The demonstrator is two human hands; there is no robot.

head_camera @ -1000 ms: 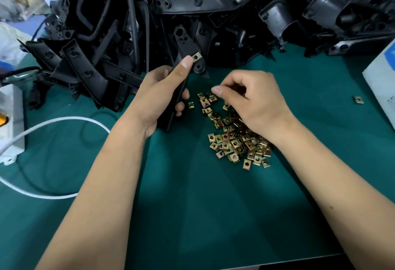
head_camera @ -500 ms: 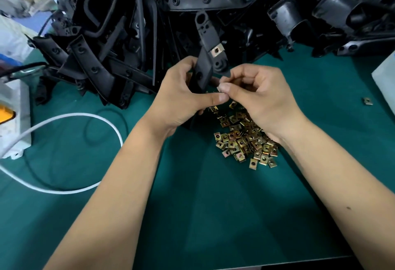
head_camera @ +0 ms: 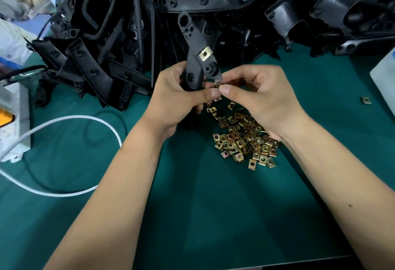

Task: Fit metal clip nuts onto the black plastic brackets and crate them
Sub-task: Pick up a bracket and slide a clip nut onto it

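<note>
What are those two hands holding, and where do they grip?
The left hand grips a black bracket around its lower end. The right hand pinches a small clip nut between thumb and fingertip, against the bracket's bottom edge.

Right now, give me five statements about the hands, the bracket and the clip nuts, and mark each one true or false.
1. The left hand grips a black bracket. True.
2. That bracket carries no clip nut yet. False: one fitted clip nut already sits on its edge.
3. The right hand pinches a clip nut against the bracket's lower end. True.
4. The loose clip nuts lie in a crate. False: they lie in a heap on the green mat.
5. A stray nut lies apart, to the right of the heap. True.
</note>
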